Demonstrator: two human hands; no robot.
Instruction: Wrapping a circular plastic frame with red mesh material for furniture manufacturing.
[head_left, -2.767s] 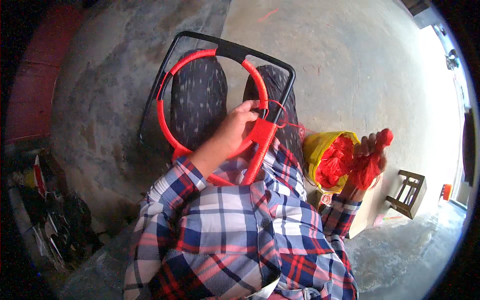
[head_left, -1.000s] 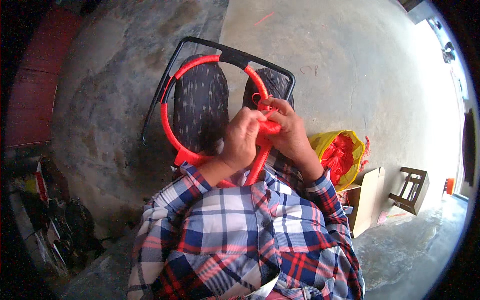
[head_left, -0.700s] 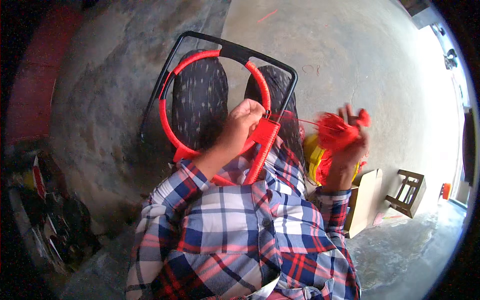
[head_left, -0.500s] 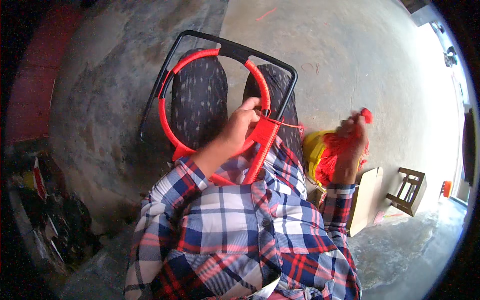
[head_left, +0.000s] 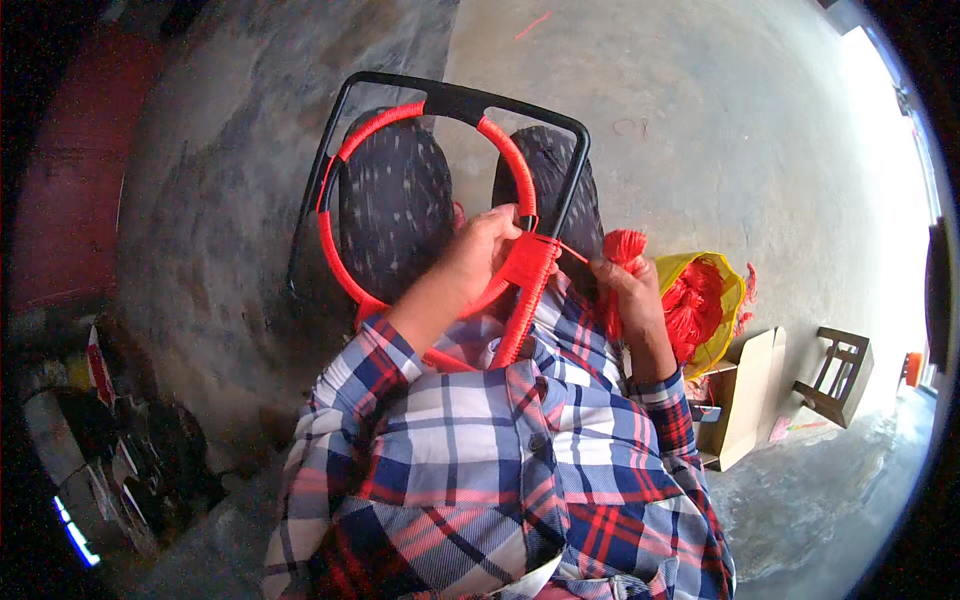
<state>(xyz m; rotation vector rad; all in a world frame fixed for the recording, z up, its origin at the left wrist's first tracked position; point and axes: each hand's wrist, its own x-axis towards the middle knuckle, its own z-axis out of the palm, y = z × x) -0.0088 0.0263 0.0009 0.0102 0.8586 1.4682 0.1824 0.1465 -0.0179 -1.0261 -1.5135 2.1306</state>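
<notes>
Your left hand [head_left: 478, 258] curls around the frame [head_left: 527, 264] at its red joint; your right hand [head_left: 632, 290], fingers bent tight, grips the cord [head_left: 624, 244] just right of it, one strand between, nearer the frame than half a second earlier

Your left forearm [head_left: 425, 312] slants inward to a curled left grip [head_left: 482, 252]; your right grip [head_left: 633, 290] (the wrist [head_left: 652, 358] bare below it) is closed, thumb [head_left: 606, 272] toward the left.
</notes>
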